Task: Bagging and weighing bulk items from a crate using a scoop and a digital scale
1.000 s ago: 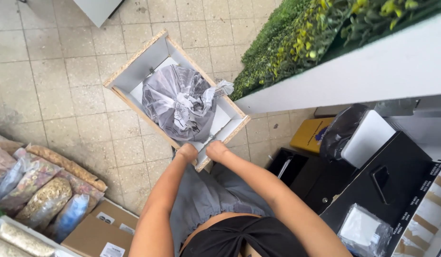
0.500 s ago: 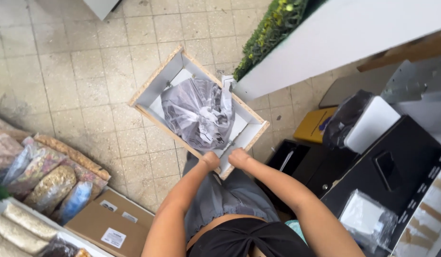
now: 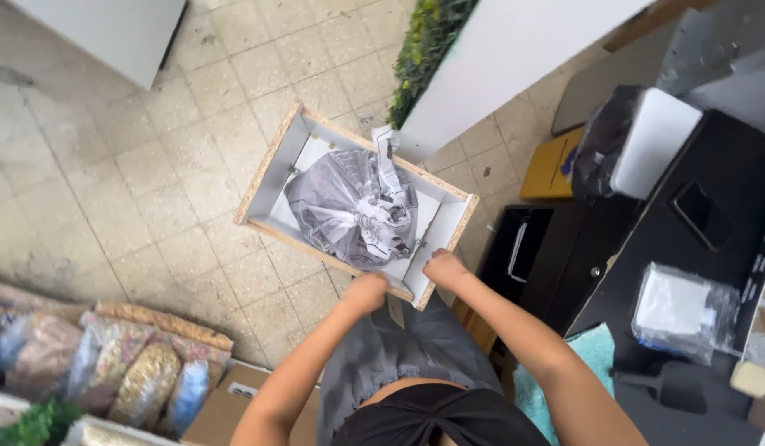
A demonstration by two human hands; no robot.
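Work in hand: a shallow wooden box (image 3: 271, 169) with white inner walls is held out low over the tiled floor (image 3: 135, 165), seen from above.
Left hand (image 3: 368, 291): closed on the box's near edge, close to its near corner.
Right hand (image 3: 443, 268): closed on the same corner, where the near edge meets the right-hand side; the two hands sit close together but do not touch.
Load: a knotted translucent grey plastic bag (image 3: 349, 206) lies inside the box, filling most of the middle, its tied top pointing toward the far edge (what is in it cannot be made out).
Done so far: judging from how things lie, the bag is already in the box and the box is gripped by both hands.
Left to do: the box appears to be off the floor and not yet set down anywhere; I cannot tell where it belongs.
Surroundings: a white planter wall with green foliage (image 3: 436, 37) just beyond the box's far right corner; clear sacks of dried material (image 3: 110, 372) and a cardboard carton (image 3: 234, 405) to the left; a black desk (image 3: 713, 206) to the right.
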